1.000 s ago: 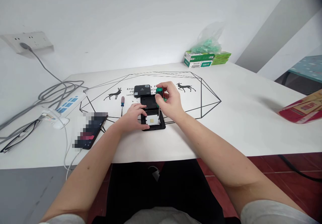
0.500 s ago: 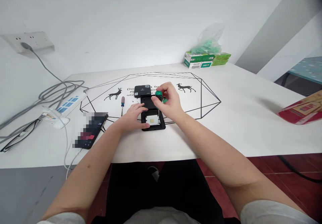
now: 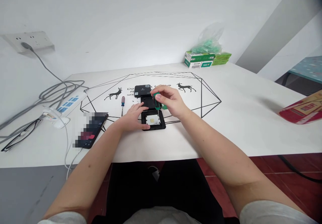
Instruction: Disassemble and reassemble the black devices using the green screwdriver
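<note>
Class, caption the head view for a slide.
Right hand holds a green screwdriver over the black case, left hand at its edge.

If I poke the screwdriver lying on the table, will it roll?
The slim screwdriver with the reddish-blue handle might roll, since its handle looks rounded. It could curve, because the handle is fatter than the shaft. It's probably stiff: the shaft looks metal.

Phone [image 3: 99, 126] left of casing [image 3: 159, 127], screwdriver [image 3: 123, 101] between, boxes [image 3: 201, 57] behind at right, bag [image 3: 210, 41] atop

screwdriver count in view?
2: the green screwdriver in the right hand, the purplish-handled screwdriver lying on the table near the left hand. Hands could hide more.
</note>
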Action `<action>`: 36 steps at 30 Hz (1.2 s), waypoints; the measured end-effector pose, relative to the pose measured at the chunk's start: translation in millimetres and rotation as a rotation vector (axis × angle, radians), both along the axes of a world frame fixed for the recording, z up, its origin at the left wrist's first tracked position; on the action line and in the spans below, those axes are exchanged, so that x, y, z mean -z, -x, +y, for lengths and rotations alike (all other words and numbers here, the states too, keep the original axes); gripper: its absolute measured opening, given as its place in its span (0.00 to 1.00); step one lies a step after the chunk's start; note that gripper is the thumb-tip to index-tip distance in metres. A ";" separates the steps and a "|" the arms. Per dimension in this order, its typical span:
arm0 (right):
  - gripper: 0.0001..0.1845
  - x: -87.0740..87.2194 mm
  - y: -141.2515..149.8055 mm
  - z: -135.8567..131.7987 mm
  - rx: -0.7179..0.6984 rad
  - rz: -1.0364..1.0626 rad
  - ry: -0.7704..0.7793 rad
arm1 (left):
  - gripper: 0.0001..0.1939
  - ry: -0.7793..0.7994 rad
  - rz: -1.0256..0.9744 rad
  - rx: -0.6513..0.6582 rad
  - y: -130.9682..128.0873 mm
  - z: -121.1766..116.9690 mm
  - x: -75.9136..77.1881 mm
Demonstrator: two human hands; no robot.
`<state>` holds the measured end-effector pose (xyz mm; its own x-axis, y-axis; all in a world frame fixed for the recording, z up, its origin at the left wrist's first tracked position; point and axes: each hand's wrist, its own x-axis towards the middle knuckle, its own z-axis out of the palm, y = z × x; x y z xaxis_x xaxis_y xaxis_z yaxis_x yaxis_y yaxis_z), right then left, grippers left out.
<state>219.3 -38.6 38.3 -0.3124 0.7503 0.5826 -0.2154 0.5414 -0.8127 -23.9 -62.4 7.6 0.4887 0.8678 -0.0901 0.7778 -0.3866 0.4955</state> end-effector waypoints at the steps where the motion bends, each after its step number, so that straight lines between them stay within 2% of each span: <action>1: 0.19 -0.8 -0.4 -0.5 -0.054 0.000 0.045 | 0.51 0.004 0.003 -0.003 -0.3 -0.1 -0.5; 4: 0.21 -2.7 -0.8 -2.5 -0.230 0.006 0.192 | 0.51 -0.001 -0.009 0.016 -0.3 -0.1 -1.0; 7: 0.21 -2.7 -1.2 -2.8 -0.261 0.034 0.239 | 0.51 -0.010 -0.021 0.024 1.0 0.5 0.1; 11: 0.23 0.3 -3.3 1.1 -0.185 -0.022 0.172 | 0.50 -0.016 -0.016 0.014 2.5 1.1 2.1; 13: 0.23 1.9 -3.6 4.1 -0.127 -0.068 0.092 | 0.50 -0.013 -0.013 0.008 2.3 0.7 1.9; 17: 0.21 3.4 -1.2 7.2 0.126 -0.092 -0.185 | 0.51 0.005 0.001 0.002 0.4 -1.2 -1.9; 19: 0.17 3.6 0.1 5.5 0.213 -0.060 -0.224 | 0.51 0.016 0.011 -0.001 -0.9 -2.2 -4.2; 22: 0.09 3.2 0.3 -0.1 0.232 0.022 -0.158 | 0.51 0.028 0.026 -0.005 -2.0 -2.7 -5.9; 25: 0.07 3.0 -0.2 -4.3 0.162 0.066 -0.100 | 0.51 0.026 0.021 -0.003 -1.4 -2.1 -5.0; 31: 0.26 6.1 6.8 -4.2 0.111 0.078 0.011 | 0.50 0.015 0.010 -0.009 -0.2 -1.5 -3.4; 36: 0.25 6.7 8.1 -4.4 0.065 0.096 0.061 | 0.51 0.040 0.037 -0.007 -1.8 -3.2 -7.8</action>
<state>211.2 -43.0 31.6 -0.2072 0.8019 0.5604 -0.2597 0.5072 -0.8218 -22.1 -65.6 15.4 0.4782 0.8666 -0.1427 0.7986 -0.3614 0.4812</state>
